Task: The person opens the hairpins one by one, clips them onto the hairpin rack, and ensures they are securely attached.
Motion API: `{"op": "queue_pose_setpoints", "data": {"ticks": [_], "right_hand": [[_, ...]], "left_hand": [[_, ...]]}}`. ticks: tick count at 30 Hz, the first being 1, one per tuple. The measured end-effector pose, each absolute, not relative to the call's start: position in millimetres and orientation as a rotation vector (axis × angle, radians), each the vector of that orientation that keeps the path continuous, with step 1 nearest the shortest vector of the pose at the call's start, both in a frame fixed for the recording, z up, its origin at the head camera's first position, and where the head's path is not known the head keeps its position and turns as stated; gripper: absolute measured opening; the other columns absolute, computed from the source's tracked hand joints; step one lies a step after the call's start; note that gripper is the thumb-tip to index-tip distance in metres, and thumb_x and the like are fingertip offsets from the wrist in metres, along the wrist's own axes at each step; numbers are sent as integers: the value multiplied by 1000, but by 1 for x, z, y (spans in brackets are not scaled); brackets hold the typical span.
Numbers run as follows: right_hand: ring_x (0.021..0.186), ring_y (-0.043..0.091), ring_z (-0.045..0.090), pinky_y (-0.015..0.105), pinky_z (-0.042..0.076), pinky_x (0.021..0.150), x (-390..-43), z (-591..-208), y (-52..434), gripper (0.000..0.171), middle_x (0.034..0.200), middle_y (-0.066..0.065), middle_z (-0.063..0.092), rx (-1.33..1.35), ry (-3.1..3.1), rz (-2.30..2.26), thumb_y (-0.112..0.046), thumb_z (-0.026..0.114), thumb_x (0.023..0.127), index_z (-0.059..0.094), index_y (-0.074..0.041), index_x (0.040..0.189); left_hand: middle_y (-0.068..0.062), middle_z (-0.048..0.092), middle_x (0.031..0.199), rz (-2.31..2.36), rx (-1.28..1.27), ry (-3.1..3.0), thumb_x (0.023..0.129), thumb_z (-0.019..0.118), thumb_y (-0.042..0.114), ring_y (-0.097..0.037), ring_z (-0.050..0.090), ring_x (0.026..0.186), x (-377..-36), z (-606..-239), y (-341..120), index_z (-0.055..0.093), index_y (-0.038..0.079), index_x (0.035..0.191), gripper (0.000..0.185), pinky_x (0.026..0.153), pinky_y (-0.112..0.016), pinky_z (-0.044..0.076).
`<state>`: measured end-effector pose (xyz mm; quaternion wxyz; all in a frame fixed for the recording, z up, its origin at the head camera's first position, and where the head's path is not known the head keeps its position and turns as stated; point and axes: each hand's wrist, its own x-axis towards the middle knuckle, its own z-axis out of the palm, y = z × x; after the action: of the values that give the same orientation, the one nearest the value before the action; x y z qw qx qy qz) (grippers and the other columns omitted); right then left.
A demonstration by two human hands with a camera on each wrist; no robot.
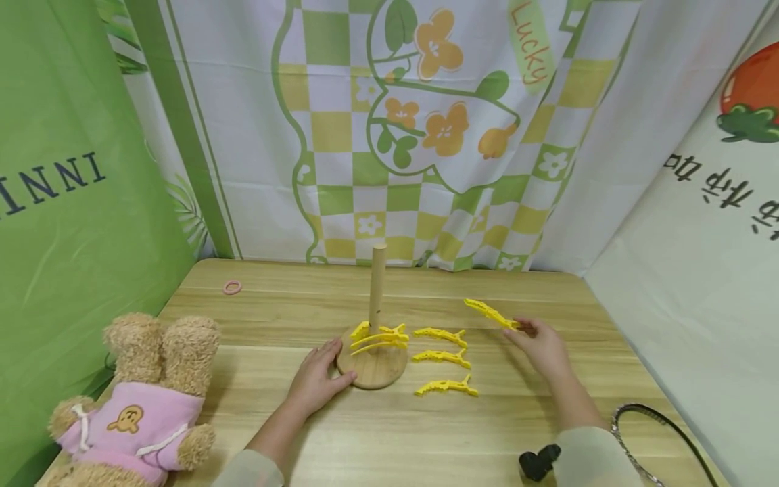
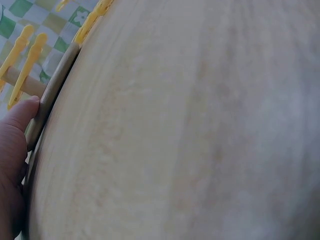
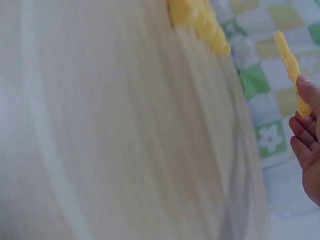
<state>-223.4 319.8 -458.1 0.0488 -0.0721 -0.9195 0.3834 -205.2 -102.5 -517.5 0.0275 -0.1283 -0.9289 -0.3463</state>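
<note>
The right grip (image 1: pixel 541 348) pinches a yellow hair clip (image 1: pixel 489 313) by one end, its long end sticking out to the grip's left; that hold looks slight, so the clip could twist or drop if the fingertips slacken or squeeze its levers unevenly. The left grip (image 1: pixel 316 380) holds the rim of the round wooden base (image 1: pixel 372 372), thumb on the near side and fingers on the far; should it ease off, a push on the upright post (image 1: pixel 377 284) might slide or tip the stand. The loose clips (image 1: pixel 446 385) lie on the counter (image 1: pixel 487 433) between the two grips, and a low sweep of the right grip could scatter them. Counting: one clip in the right grip, three loose to its left, and at least two clips by the post (image 1: pixel 379 339), just right of the left grip; they overlap, so I cannot tell the exact number. There is one base with one post, one pink ring (image 1: pixel 232 287) beyond the left grip, one plush toy (image 1: pixel 143 412) to its left, one dark hoop (image 1: pixel 675 426) and one black object (image 1: pixel 538 462) nearer the person than the right grip.
</note>
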Motion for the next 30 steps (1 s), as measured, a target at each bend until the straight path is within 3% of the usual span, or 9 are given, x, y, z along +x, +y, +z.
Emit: {"op": "queue_pose_setpoints", "data": {"ticks": [8, 17, 24, 30], "right_hand": [[96, 23, 57, 32, 51, 74, -226, -435, 284, 51, 106, 10, 62, -165, -2760, 1176, -47, 61, 73, 58, -12, 110], [101, 24, 55, 38, 49, 82, -226, -413, 234, 41, 101, 5, 62, 100, -2807, 1161, -43, 63, 73, 62, -15, 103], [93, 16, 56, 27, 51, 71, -228, -405, 197, 40, 104, 0, 60, 168, -2872, 1282, -49, 62, 71, 62, -22, 101], [88, 12, 58, 26, 51, 70, -236, -409, 176, 25, 99, -5, 62, 224, -2911, 1322, -37, 64, 75, 63, -24, 96]], "left_hand": [[-4, 34, 138, -1070, -399, -2862, 75, 56, 52, -21, 29, 130, -205, -519, -103, 35, 11, 133, 74, 111, -40, 15], [-4, 35, 138, -1079, -390, -2859, 75, 57, 51, -21, 29, 130, -206, -518, -103, 35, 11, 132, 73, 111, -39, 15], [-4, 35, 138, -1049, -388, -2867, 75, 57, 51, -21, 29, 129, -205, -518, -102, 36, 11, 132, 73, 111, -39, 15], [-6, 36, 137, -1035, -403, -2836, 74, 58, 51, -22, 32, 128, -206, -518, -102, 37, 9, 131, 74, 110, -40, 17]]}}
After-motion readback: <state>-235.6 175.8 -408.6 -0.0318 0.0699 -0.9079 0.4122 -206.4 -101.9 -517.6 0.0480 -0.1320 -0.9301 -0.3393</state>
